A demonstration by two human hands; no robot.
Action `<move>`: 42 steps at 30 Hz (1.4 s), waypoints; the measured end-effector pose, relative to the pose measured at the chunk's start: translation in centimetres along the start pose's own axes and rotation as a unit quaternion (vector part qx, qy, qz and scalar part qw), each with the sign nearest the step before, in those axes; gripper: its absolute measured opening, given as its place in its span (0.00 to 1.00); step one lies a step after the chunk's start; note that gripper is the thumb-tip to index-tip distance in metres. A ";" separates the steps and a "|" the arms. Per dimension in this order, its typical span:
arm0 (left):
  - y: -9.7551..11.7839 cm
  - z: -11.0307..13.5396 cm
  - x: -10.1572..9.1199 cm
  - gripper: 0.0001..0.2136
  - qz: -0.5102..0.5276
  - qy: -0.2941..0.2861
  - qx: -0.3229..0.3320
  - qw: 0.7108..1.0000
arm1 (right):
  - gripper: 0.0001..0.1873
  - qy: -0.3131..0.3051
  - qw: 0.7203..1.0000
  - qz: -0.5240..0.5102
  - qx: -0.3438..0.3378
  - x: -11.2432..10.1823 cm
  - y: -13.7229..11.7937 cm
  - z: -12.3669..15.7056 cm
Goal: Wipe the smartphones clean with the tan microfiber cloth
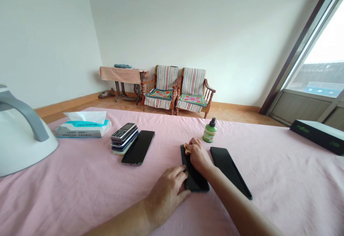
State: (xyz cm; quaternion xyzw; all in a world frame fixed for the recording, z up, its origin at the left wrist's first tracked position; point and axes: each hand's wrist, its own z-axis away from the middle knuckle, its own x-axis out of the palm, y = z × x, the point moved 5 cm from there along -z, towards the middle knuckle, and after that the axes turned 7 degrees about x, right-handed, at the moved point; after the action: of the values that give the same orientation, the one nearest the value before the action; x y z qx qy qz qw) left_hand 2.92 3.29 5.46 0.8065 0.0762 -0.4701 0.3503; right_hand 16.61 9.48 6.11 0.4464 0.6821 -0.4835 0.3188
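Note:
A black smartphone (197, 178) lies face up on the pink cloth in front of me. My left hand (169, 189) grips its left edge, with the fingertips on the side and the thumb near the bottom corner. Pressed on the upper part of the screen is a small yellowish wiping cloth (186, 150), bunched in the fingers of my right hand (198, 155). Just right of it lies a flat black phone case or second phone (228, 168); I cannot tell which. A green spray bottle (209, 132) with a black top stands upright beyond my right hand.
Left of the phone lie another black smartphone (139, 148) and a stack of several phones (124, 137). Farther left are a tissue pack (83, 128) and a white kettle-like appliance (24, 139). A black-sided box (318, 135) is at right. Two armchairs (192, 89) stand beyond the table.

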 end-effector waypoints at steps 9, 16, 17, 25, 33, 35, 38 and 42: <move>0.2 0.1 -0.2 0.21 0.009 0.008 0.001 1.000 | 0.15 0.010 1.000 0.018 0.022 -0.3 0.3 0.6; 0.3 0.1 -0.3 0.21 0.015 0.004 -0.003 1.000 | 0.16 0.007 0.999 0.035 0.019 -0.2 0.4 1.0; 0.3 0.1 -0.3 0.21 0.012 0.003 -0.003 1.000 | 0.16 0.007 0.999 0.038 0.021 -0.2 0.5 0.8; 0.3 0.0 -0.3 0.20 0.013 0.000 -0.005 1.000 | 0.16 0.007 0.999 0.039 0.014 -0.5 0.6 0.6; 0.2 0.1 -0.3 0.21 -0.002 -0.006 -0.011 1.000 | 0.15 0.020 0.999 0.036 0.022 -0.5 0.8 0.9; 0.2 0.1 -0.3 0.21 0.004 0.000 -0.007 1.000 | 0.15 0.022 0.999 0.035 0.023 -0.5 0.7 1.6; 0.2 0.1 -0.3 0.21 0.005 0.004 0.001 1.000 | 0.15 0.026 0.999 0.034 0.030 -0.7 0.6 2.3; 0.2 0.0 -0.2 0.20 -0.008 -0.003 -0.002 1.000 | 0.16 0.033 0.998 0.030 0.045 -0.8 1.3 1.2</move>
State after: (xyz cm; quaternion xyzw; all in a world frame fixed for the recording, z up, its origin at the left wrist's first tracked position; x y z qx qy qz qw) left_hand 2.89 3.15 5.73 0.8038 0.0828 -0.4750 0.3484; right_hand 18.16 8.27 5.93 0.4968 0.6559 -0.4888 0.2898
